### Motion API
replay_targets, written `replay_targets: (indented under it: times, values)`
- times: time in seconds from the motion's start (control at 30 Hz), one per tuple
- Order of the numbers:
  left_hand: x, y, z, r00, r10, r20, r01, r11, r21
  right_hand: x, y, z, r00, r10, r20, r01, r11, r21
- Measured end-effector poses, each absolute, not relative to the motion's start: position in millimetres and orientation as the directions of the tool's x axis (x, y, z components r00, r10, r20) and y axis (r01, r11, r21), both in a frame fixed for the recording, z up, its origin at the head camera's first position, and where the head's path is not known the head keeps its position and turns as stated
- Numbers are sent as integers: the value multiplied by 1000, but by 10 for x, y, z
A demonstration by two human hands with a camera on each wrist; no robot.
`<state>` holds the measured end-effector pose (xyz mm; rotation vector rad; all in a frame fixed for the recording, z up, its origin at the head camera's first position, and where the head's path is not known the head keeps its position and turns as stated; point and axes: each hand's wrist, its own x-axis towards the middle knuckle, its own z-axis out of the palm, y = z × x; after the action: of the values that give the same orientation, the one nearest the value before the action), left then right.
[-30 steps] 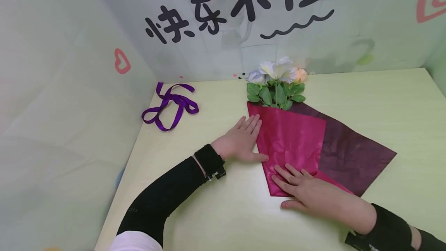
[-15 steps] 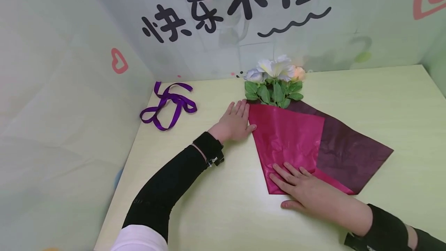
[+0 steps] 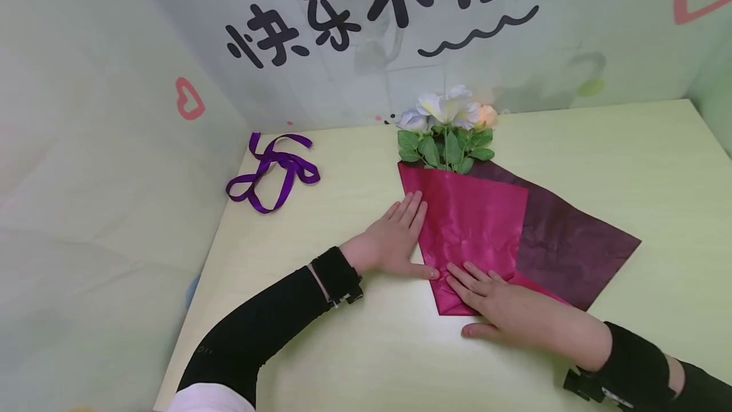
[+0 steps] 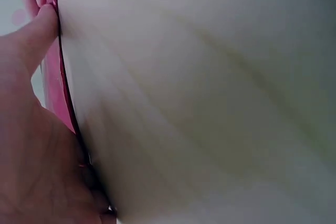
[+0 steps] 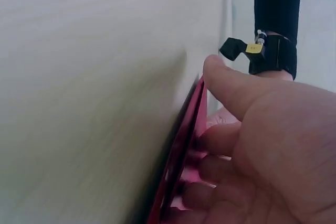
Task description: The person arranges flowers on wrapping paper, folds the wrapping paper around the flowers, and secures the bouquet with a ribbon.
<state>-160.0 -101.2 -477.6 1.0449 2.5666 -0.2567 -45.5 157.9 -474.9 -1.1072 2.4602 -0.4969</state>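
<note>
Left hand (image 3: 394,243) has been moved down the paper's (image 3: 471,218) left edge, straight-fingered like the right hand (image 3: 506,304) lower down. Flowers (image 3: 448,110) are tucked in, by the table's (image 3: 343,361) back edge. Parted layers (image 5: 201,111) are shown only by right wrist.

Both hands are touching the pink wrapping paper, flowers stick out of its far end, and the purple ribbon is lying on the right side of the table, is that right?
Not quite: the purple ribbon lies on the left side of the table, as the head view shows. The rest stands.
</note>
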Motion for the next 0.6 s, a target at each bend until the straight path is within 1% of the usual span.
replay_targets:
  times: [0.07,0.13,0.2,0.3,0.37,0.43,0.53,0.6]
  values:
    - [-1597,-1005,-4776,-661,635,-399,705,708,-41,-455,1614,-4721,-639,-733,-234,-592,663,-458]
    - [-1593,-993,-4769,-662,628,-408,704,708,-52,-472,1679,-4708,-695,-669,-263,-542,729,-419]
    - [-1589,-982,-4765,-664,627,-407,703,709,-55,-517,1784,-4742,-748,-593,-297,-491,796,-354]
    - [-1591,-972,-4765,-664,631,-402,704,709,-49,-575,2004,-4951,-805,-520,-284,-465,852,-241]
    - [-1599,-970,-4775,-660,637,-398,706,707,-39,-593,2165,-5147,-811,-527,-254,-493,850,-188]
    - [-1607,-969,-4782,-657,639,-400,708,706,-34,-578,2285,-5304,-811,-543,-216,-518,839,-166]
    - [-1614,-975,-4769,-655,643,-398,709,705,-28,-531,2350,-5356,-802,-572,-172,-552,820,-153]
    - [-1615,-967,-4735,-657,653,-376,712,702,-24,-495,2328,-5285,-805,-566,-177,-544,823,-163]
